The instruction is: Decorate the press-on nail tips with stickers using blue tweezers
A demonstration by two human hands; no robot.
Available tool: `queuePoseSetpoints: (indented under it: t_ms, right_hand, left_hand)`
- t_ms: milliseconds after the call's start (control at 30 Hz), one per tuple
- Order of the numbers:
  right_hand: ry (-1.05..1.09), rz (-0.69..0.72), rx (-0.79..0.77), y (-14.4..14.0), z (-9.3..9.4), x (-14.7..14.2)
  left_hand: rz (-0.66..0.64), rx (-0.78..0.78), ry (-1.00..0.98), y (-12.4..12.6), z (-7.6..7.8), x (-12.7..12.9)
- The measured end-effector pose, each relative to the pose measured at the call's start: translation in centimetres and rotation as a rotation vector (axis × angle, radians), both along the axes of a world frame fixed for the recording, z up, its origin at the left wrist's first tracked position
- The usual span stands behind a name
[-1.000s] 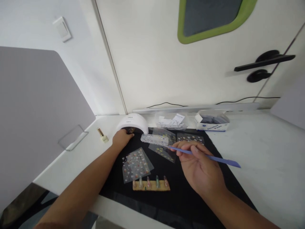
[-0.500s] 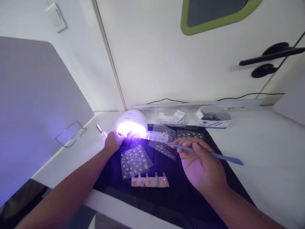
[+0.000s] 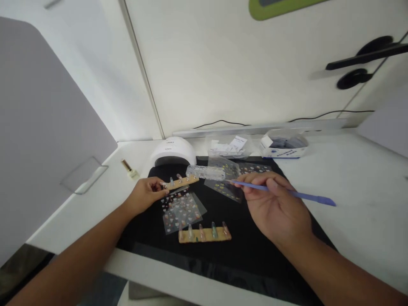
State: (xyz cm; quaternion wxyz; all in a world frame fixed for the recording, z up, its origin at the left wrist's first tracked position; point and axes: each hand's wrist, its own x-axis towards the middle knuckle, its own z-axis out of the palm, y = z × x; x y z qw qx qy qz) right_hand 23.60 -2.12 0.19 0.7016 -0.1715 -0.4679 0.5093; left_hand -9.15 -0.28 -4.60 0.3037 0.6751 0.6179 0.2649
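Observation:
My left hand [image 3: 144, 196] pinches the end of a tan strip [image 3: 180, 182] carrying several artificial nail tips, held just above the black mat [image 3: 255, 250] in front of the white nail lamp [image 3: 172, 151], which is dark. My right hand [image 3: 276, 208] grips a thin blue stick [image 3: 287, 193] like a pen, its tip over clear sticker sheets [image 3: 227, 187]. A second tan strip with nail tips [image 3: 204, 233] lies on the mat near the front. Another sticker sheet [image 3: 181, 211] lies under the held strip.
A small polish bottle [image 3: 129, 169] stands left of the lamp. A clear case [image 3: 205, 171], a bag of white packets [image 3: 228, 148] and an open box of pads [image 3: 283, 146] sit at the back. A grey divider panel [image 3: 41, 123] stands at the left.
My left hand drew the strip of nail tips out of the lamp toward me. The lamp lit up purple half a second ago and is now off. The view tilted downward.

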Motion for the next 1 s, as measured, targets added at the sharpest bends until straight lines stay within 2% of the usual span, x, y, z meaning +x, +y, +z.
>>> queuePoseSetpoints:
  t_ms: [200, 400, 500, 600, 733, 867, 1000]
  right_hand:
    - [-0.001, -0.041, 0.002, 0.6, -0.2, 0.8]
    - [-0.056, -0.03, 0.03, 0.4, -0.3, 1.0]
    - [-0.126, -0.01, 0.077, -0.2, -0.1, 0.8]
    - [-0.205, 0.012, 0.147, -0.9, 0.2, 0.5]
    - [-0.282, -0.006, 0.251, -2.1, 0.6, -0.1]
    - [-0.345, -0.02, 0.302, -3.0, 0.9, -0.4]
    - [-0.39, -0.017, 0.333, -3.6, 1.1, -0.6]
  left_hand:
    - [-0.214, -0.096, 0.018, 3.4, 0.7, 3.2]
    - [-0.261, -0.127, 0.069, 4.6, 1.7, 4.0]
    - [-0.191, -0.015, 0.042, 3.1, 3.1, 3.7]
    - [-0.14, 0.156, -0.073, 0.2, 5.2, 3.9]
    - [-0.285, 0.237, -0.253, -3.7, 7.0, 5.7]
    - [-0.436, 0.261, -0.392, -5.6, 6.1, 8.2]
    - [-0.466, 0.38, -0.551, -6.3, 4.1, 9.7]
